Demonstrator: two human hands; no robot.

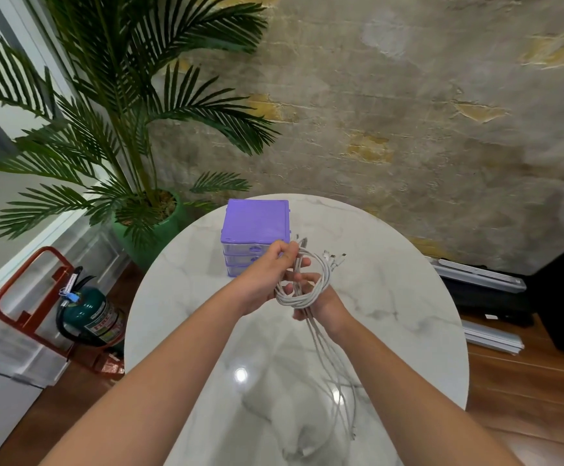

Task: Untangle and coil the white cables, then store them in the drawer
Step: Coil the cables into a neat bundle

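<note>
Both hands hold a bundle of white cables (pixel 321 280) above the round marble table (pixel 391 297). My left hand (pixel 267 277) pinches the strands at the top of a loop. The loop is wound around my right hand (pixel 317 297), whose fingers show through it. Several loose cable tails (pixel 334 364) hang from the loop down toward me, over the tabletop. A few connector ends (pixel 336 257) stick out to the right of the loop. Behind my hands stands a small purple drawer unit (pixel 255 222) with clear drawers, all shut.
A potted palm in a green pot (pixel 159 227) stands left of the table. A green fire extinguisher in a red stand (pixel 95 317) sits on the wooden floor at the left. Grey rails (pixel 482 277) and dark equipment lie on the floor to the right.
</note>
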